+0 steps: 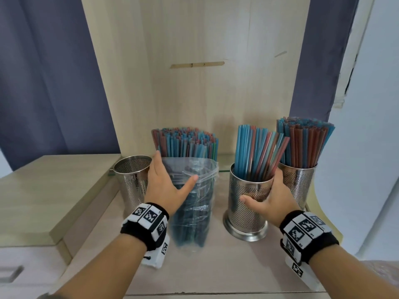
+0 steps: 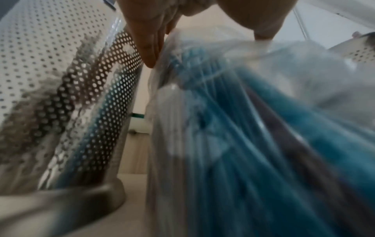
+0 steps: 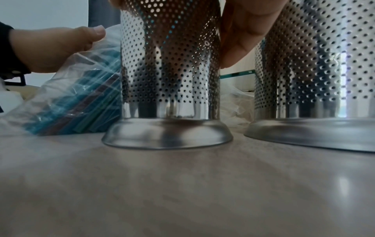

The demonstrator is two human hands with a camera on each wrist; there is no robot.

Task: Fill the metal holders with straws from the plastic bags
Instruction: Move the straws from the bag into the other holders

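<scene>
An open clear plastic bag (image 1: 194,212) of blue and red straws (image 1: 185,143) stands on the wooden counter. My left hand (image 1: 170,173) grips it, fingers along its far left side and thumb on the front. The left wrist view shows those fingers (image 2: 150,44) between the bag (image 2: 243,128) and an empty perforated metal holder (image 2: 71,96); that holder (image 1: 132,180) stands just left of the bag. My right hand (image 1: 262,187) clasps the middle holder (image 1: 248,212), which is partly filled with straws. A full third holder (image 1: 300,182) stands behind it on the right.
A wooden back panel (image 1: 216,93) rises behind everything. A raised wooden step (image 1: 43,190) borders the counter on the left. Crumpled clear plastic (image 3: 237,102) lies between the two right holders, near a glass edge (image 3: 237,74). Bare counter (image 1: 216,266) lies in front of the hands.
</scene>
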